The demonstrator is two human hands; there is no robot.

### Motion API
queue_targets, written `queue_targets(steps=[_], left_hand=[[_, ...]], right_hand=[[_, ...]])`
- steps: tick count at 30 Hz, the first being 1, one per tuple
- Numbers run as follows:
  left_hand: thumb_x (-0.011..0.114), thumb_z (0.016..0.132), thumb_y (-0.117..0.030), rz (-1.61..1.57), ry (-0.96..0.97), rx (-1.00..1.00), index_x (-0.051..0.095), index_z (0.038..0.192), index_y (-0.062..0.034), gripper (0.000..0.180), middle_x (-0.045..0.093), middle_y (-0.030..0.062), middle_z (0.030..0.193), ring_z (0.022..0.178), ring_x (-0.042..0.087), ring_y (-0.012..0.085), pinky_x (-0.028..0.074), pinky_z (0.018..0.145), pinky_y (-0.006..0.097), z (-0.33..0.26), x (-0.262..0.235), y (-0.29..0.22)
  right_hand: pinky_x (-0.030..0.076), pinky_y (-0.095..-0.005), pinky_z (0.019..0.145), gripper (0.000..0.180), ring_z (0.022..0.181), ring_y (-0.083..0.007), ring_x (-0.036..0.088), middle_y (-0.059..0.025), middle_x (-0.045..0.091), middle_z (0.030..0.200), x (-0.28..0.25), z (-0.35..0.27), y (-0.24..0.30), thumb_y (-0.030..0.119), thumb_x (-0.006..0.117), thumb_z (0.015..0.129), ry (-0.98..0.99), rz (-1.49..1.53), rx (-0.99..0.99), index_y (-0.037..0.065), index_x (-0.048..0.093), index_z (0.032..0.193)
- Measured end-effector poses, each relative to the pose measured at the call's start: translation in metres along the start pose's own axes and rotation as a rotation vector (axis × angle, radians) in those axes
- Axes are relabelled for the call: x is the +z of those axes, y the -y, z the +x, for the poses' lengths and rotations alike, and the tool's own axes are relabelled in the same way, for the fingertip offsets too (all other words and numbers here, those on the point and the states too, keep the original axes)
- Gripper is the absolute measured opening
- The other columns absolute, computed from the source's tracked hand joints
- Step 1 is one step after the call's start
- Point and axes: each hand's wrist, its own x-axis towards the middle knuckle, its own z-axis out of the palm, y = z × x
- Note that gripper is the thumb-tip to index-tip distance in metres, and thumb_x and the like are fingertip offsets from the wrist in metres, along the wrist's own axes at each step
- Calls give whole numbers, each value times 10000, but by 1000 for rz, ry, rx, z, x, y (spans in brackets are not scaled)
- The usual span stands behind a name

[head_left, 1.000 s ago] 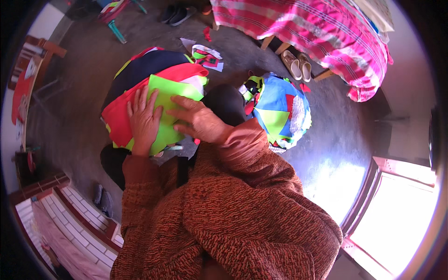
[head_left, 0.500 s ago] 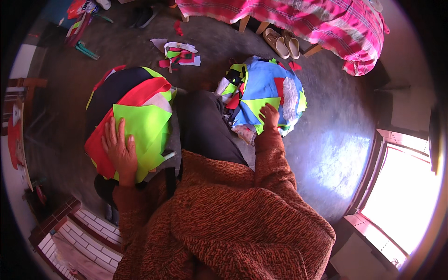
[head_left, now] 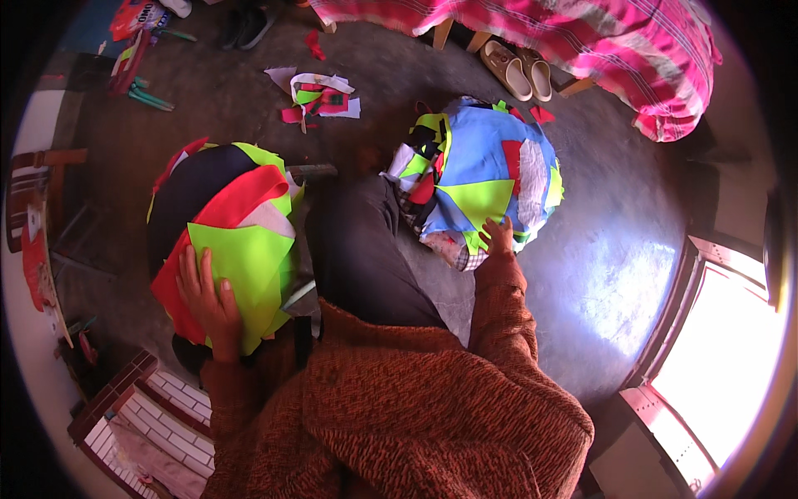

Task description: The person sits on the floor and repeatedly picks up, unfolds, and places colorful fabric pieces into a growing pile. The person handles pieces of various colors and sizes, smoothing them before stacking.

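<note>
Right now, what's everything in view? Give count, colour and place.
Left cloth pile: 1, dark, red, lime, centre-left
Right cloth pile: 1, mostly blue, right of centre
Loose scraps: several, mixed, beyond the piles
Plaid cover: 1, pink, top right
Slip-on shoes: 2, tan, by the cover
Other footwear: apparently 2, dark, top
Furniture legs: some, green, top left
Bricks: many, white, lower left
Bright opening: 1, white, right
Garment: 1, brown, bottom centre
Trouser leg: 1, dark, between piles
Left hand: 1, bare, on left pile
Right hand: 1, bare, at right pile

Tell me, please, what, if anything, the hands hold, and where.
The left hand lies on green cloth, gripping nothing; I cannot tell whether the right hand grips the blue-topped bundle.
</note>
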Motion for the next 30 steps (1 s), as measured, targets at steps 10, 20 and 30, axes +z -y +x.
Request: queue_targets(steps=[10, 20, 30], left_hand=[[334, 913, -343, 1, 32, -34, 444, 1292, -43, 496, 339, 191, 1412, 1317, 287, 386, 190, 1056, 537, 1, -6, -8], [323, 929, -370, 15, 24, -29, 437, 1295, -46, 502, 345, 188, 1409, 1313, 295, 387, 193, 1058, 528, 3, -5, -9], [347, 927, -372, 2, 32, -39, 440, 1287, -57, 487, 345, 181, 1411, 1315, 293, 388, 190, 1063, 524, 3, -4, -5]], right_hand=[[500, -428, 714, 428, 747, -228, 601, -71, 614, 840, 3, 27, -11, 225, 769, 700, -330, -491, -40, 40, 555, 1021], [439, -449, 768, 200, 918, -384, 541, -178, 570, 921, 67, 4, 25, 68, 518, 746, -339, -884, -857, 39, 529, 944], [459, -452, 762, 541, 918, -375, 601, -172, 639, 985, 159, 2, 57, 514, 573, 812, -307, -1092, -649, 88, 482, 1133]])
